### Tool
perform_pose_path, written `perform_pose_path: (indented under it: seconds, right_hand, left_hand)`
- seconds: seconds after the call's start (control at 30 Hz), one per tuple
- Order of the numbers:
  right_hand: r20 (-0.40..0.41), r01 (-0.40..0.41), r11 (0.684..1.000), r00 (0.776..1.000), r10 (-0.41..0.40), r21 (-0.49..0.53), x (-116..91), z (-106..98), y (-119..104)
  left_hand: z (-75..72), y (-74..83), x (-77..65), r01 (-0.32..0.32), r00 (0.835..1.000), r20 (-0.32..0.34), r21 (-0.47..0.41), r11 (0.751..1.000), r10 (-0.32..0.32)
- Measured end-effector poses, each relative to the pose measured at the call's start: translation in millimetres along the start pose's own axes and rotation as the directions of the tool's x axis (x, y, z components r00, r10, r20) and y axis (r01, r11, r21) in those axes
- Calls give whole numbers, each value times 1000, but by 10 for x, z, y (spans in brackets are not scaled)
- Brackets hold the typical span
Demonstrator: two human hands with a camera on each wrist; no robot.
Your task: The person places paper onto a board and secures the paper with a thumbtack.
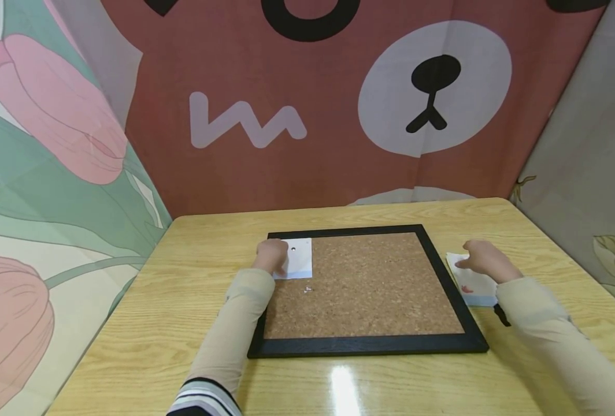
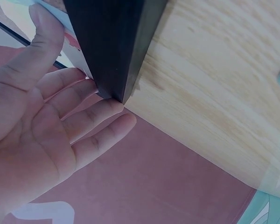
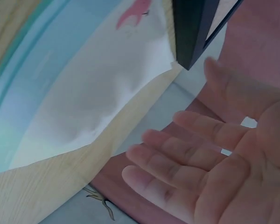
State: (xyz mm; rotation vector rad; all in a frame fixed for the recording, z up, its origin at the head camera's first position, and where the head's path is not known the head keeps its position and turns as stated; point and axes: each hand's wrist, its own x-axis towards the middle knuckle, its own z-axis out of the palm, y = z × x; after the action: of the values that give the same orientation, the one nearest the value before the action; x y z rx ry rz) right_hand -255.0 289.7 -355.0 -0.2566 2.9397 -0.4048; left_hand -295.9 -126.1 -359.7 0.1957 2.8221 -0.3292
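Observation:
A white card [image 1: 300, 257] with a blue lower edge and a small dark mark lies in the upper left corner of a cork board [image 1: 370, 294] framed in black. My left hand [image 1: 271, 255] is at that corner. Its thumb [image 2: 45, 35] rests against the card and its other fingers are extended by the black frame [image 2: 107, 42]. To the right of the board lies a stack of similar cards [image 1: 471, 283], the top one with a red figure. Over this stack my right hand [image 3: 191, 163] hovers, fingers loosely extended, holding nothing.
Small white bits [image 1: 307, 289] lie on the cork below the card. The board rests on a wooden table [image 1: 182, 300]. A red curtain [image 1: 328, 173] with a cartoon face hangs behind, and a floral curtain [image 1: 78, 202] at the left.

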Motion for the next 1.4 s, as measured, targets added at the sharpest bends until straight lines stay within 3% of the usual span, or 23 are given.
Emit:
perform_pose_path:
  seconds: [0.17, 0.23, 0.27, 0.37, 0.7, 1.23, 1.4]
  right_hand:
    - [56, -114, 993, 992, 112, 32, -30, 9, 30]
    - [82, -180, 983, 981, 178, 19, -32, 18, 32]
    - [91, -203, 979, 975, 202, 8, -31, 24, 37]
    - [98, -239, 971, 966, 239, -15, -32, 41, 54]
    - [96, -245, 969, 965, 245, -12, -58, 108, 127]
    - [119, -315, 948, 941, 318, -43, -30, 194, 167]
    - [113, -277, 959, 953, 282, -57, -40, 210, 136]
  left_hand:
    - [9, 1, 53, 18, 1000, 21, -4, 1000, -18]
    - [19, 6, 88, 27, 999, 33, -1, 1000, -27]
    - [84, -9, 179, 20, 1000, 21, 4, 1000, -20]
    - [90, -3, 210, 28, 999, 31, 10, 1000, -28]
    - [2, 4, 29, 7, 1000, 28, -11, 1000, -7]
    - [9, 7, 57, 4, 1000, 14, -19, 1000, -4]
    - [18, 1, 59, 3, 1000, 12, -23, 1000, -2]
